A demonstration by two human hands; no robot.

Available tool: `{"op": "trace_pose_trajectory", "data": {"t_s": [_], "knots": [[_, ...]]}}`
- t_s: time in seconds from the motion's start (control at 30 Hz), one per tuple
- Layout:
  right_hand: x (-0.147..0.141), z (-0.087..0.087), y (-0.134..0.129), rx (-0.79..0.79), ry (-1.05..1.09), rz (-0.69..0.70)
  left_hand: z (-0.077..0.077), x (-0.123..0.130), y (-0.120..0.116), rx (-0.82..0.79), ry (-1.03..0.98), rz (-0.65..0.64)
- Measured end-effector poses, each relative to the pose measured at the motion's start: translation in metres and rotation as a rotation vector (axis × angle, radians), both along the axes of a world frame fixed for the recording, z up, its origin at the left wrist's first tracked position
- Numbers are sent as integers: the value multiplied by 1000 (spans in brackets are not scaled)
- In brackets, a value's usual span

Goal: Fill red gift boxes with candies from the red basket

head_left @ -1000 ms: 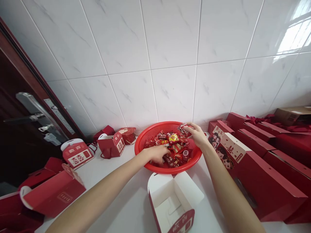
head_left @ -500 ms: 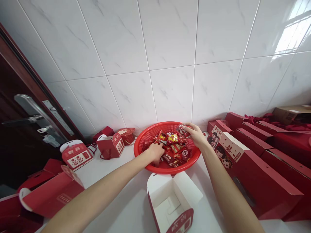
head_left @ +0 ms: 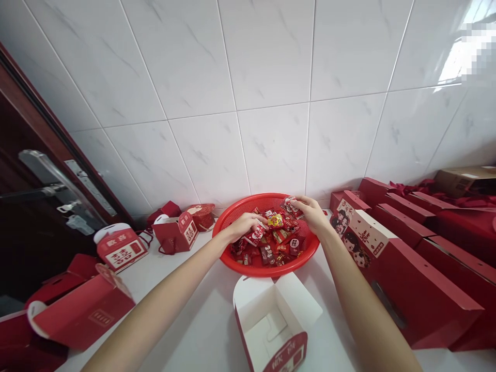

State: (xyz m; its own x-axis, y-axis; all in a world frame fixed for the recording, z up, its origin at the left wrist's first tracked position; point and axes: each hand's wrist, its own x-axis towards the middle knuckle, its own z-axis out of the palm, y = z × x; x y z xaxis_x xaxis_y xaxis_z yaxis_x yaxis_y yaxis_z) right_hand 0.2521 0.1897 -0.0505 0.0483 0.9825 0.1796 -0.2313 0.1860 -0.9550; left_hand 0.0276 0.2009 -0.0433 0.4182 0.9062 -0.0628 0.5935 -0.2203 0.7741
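A red plastic basket (head_left: 228, 258) holds many candies in red, brown and gold wrappers. Over its left part, my left hand (head_left: 245, 225) is closed with a red-and-white wrapped candy (head_left: 256, 235) at its fingertips. My right hand (head_left: 309, 211), at the basket's back right rim, pinches wrapped candies (head_left: 290, 205) in dark red and white; how many I cannot tell. In front of the basket stands an open red carton with a white inside (head_left: 267, 323), its flaps spread and nothing in it.
Small red gift boxes (head_left: 123, 251) stand on the white table (head_left: 186, 315) to the left. Large red gift bags (head_left: 418, 289) line the right side. A tiled wall (head_left: 271, 144) rises behind, and a dark door (head_left: 23, 217) is at far left.
My left hand has risen from among the candies and moved slightly back and left, now with a red-and-white candy at its fingers. My right hand stays nearly in place with its candies.
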Motion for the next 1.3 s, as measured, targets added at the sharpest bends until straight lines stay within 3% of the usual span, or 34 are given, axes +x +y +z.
{"op": "trace_pose_trajectory", "data": {"t_s": [0.17,0.37,0.77,0.9,1.07,1.3], "knots": [[0,1,0,2,-16,1,-3,-3,3,-87,-184,50],[0,0,-1,5,6,12,-6,-4,4,-128,-266,90],[0,4,-4,-11,28,66,4,-1,-8,-149,-458,43],[-5,22,-18,-52,69,184,15,1,-25,-91,-545,64],[-19,46,-48,73,-127,356,27,2,-59,-8,-660,117],[-30,64,-99,174,-264,220,28,2,-100,97,-804,161]]}}
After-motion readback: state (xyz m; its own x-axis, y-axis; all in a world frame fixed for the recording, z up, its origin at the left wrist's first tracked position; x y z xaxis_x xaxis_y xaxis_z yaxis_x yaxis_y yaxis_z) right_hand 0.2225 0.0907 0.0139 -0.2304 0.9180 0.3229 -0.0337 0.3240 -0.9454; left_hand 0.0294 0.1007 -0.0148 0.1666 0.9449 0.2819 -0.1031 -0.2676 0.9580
